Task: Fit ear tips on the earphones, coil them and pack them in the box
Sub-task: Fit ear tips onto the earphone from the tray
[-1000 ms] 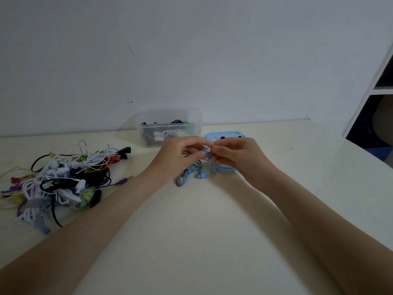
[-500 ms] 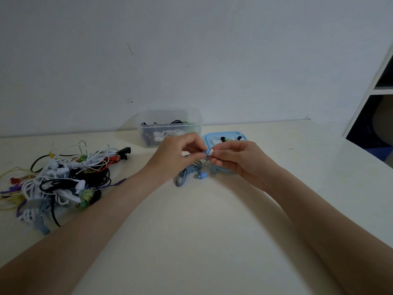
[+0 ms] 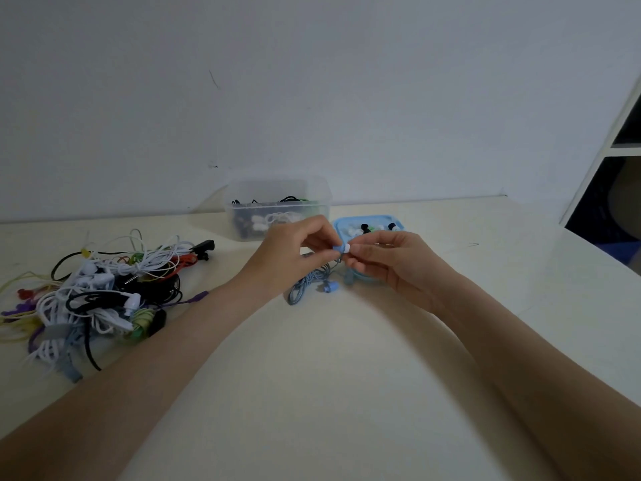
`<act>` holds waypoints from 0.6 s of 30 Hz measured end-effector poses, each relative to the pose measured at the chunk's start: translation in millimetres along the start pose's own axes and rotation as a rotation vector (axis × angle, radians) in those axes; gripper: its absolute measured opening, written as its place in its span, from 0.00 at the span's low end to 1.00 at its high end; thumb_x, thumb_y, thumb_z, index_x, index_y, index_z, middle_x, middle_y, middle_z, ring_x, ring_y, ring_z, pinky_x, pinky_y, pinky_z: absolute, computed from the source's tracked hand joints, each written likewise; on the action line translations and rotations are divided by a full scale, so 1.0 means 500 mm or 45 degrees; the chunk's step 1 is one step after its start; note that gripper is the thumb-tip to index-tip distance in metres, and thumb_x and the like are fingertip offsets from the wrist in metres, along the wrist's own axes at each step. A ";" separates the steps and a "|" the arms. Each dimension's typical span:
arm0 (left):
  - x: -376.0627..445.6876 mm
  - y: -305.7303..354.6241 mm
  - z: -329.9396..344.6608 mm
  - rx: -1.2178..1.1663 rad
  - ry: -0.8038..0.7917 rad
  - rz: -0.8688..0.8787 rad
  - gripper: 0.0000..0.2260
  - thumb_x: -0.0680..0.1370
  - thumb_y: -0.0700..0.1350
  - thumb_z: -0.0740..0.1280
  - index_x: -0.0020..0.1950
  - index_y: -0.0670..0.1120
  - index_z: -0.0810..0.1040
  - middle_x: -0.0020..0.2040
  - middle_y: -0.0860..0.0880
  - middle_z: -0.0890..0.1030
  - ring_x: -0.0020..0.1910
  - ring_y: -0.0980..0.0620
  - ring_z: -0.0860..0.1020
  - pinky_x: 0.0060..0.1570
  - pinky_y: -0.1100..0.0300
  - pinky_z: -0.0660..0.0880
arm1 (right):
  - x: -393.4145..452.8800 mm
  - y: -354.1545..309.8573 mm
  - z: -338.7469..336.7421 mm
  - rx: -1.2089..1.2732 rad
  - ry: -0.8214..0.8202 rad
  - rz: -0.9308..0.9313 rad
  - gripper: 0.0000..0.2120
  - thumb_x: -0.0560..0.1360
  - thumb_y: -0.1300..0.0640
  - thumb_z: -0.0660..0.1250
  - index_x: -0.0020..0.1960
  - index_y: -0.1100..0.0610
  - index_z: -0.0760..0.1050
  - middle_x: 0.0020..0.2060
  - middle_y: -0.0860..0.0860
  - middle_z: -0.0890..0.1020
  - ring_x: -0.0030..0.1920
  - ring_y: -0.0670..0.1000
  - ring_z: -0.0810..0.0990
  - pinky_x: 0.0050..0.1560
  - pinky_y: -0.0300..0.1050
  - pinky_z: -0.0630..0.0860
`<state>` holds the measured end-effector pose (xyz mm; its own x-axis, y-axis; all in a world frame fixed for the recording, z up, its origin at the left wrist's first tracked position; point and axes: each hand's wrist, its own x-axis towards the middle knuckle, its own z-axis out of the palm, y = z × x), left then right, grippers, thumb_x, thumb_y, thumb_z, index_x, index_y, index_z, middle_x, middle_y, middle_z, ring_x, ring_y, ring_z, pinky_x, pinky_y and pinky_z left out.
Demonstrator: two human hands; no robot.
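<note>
My left hand [image 3: 289,253] pinches the small blue plastic earbud [image 3: 336,248]. My right hand [image 3: 385,262] pinches the soft white rubber tip [image 3: 345,248] against it, above the table. It looks tiny and squishy, so I think holding its sides is best.

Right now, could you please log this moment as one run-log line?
step: fitting ear tip | left hand: pinches blue earbud | right hand: pinches white ear tip | second earbud: bare, on table

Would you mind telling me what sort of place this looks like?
Probably a home or office desk used as a packing bench: a plain table against a bare wall, an earphone pile, a shelf unit.
</note>
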<state>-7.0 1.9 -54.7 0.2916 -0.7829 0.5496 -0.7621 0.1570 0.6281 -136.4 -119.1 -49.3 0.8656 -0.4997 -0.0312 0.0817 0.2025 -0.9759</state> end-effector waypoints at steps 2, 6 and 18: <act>0.000 0.001 0.000 -0.010 -0.002 -0.013 0.08 0.72 0.34 0.70 0.43 0.46 0.76 0.39 0.57 0.79 0.38 0.66 0.78 0.46 0.74 0.72 | 0.000 0.001 0.000 -0.010 0.004 -0.037 0.02 0.73 0.68 0.66 0.43 0.65 0.77 0.35 0.55 0.82 0.35 0.46 0.82 0.40 0.33 0.79; 0.000 0.003 -0.003 -0.006 -0.028 -0.005 0.06 0.72 0.33 0.70 0.44 0.43 0.77 0.39 0.57 0.79 0.39 0.66 0.79 0.46 0.74 0.72 | -0.001 0.001 -0.001 -0.068 -0.049 -0.042 0.02 0.73 0.67 0.66 0.44 0.65 0.78 0.33 0.53 0.82 0.34 0.46 0.80 0.42 0.34 0.78; 0.001 -0.002 0.005 -0.051 0.022 -0.162 0.12 0.72 0.39 0.71 0.46 0.56 0.74 0.40 0.57 0.80 0.41 0.61 0.79 0.48 0.72 0.74 | 0.001 0.004 0.010 -0.508 0.090 -0.346 0.05 0.71 0.69 0.68 0.47 0.67 0.78 0.34 0.55 0.81 0.32 0.43 0.81 0.38 0.33 0.77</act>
<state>-7.6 0.0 -56.5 0.3944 -0.7876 0.4735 -0.6946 0.0818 0.7147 -133.0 -114.7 -50.1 0.8023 -0.5487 0.2349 0.0920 -0.2751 -0.9570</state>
